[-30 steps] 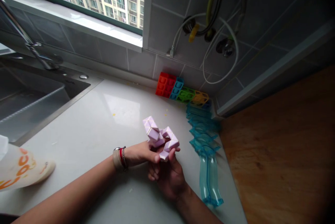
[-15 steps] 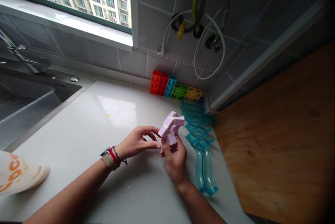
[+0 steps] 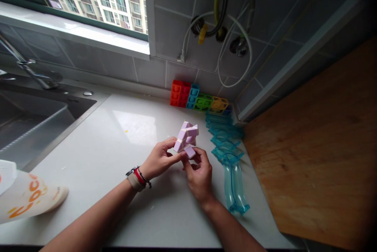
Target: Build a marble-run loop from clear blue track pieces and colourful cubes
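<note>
A pale purple puzzle of joined angular blocks (image 3: pixel 183 137) is held up above the white counter, near the middle of the view. My left hand (image 3: pixel 161 157) wears a watch and bracelets at the wrist, and its fingers and thumb pinch the puzzle's left and lower side. From the lower right, my right hand (image 3: pixel 199 173) grips the bottom block between thumb and fingers. The two hands nearly meet below the puzzle. Some of the fingertips are hidden behind the blocks.
Colourful plastic blocks (image 3: pixel 191 95) line the back wall. Clear teal plastic pieces (image 3: pixel 234 185) run down the right side, beside a wooden board (image 3: pixel 312 146). A printed cup (image 3: pixel 26 195) is at the lower left, below a sink (image 3: pixel 32 122). Cables hang on the wall.
My left hand has closed its fingers and thumb onto the puzzle. The puzzle has moved slightly left and up, and its shape looks a little turned. The whole view has shifted slightly.
</note>
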Motion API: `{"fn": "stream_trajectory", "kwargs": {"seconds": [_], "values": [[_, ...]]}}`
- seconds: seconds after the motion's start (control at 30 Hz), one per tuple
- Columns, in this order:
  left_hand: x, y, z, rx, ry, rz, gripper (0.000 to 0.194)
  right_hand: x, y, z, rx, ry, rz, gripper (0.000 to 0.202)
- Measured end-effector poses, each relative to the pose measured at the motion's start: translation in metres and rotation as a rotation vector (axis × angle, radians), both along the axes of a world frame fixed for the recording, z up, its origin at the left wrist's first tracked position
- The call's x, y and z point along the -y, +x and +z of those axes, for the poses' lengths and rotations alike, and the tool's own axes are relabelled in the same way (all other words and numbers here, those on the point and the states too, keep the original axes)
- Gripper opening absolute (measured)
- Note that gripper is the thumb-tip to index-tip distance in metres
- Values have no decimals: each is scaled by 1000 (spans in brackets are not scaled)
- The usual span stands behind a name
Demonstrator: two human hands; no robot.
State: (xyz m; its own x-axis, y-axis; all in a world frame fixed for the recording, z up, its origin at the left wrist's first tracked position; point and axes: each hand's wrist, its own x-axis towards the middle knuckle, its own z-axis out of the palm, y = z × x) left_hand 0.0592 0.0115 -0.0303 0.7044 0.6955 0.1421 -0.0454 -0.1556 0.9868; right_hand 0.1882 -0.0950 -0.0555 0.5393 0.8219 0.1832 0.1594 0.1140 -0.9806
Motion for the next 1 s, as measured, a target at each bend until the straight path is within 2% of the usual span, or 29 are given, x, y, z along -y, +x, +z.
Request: {"fn": "stream_trajectory", "kwargs": {"seconds": [0.1, 0.27, 0.6, 0.77, 0.9, 1.0], "values": [[2, -1, 3, -59, 39, -2, 24, 0, 2, -1, 34, 37, -52, 29], [2, -1, 2, -92, 79, -10, 26, -1, 5, 0, 46, 52, -55, 26], [3, -3, 3, -32, -67, -100, 31, 1, 10, 9, 61, 80, -26, 22], [2, -5, 4, 37, -154, -152, 33, -4, 10, 9, -139, 159, -92, 30], [2, -6, 7, 53, -216, -173, 34, -9, 13, 9, -378, 160, -8, 36], [1, -6, 8, 71, -279, -181, 36, -9, 14, 9, -475, 108, 41, 36]]}}
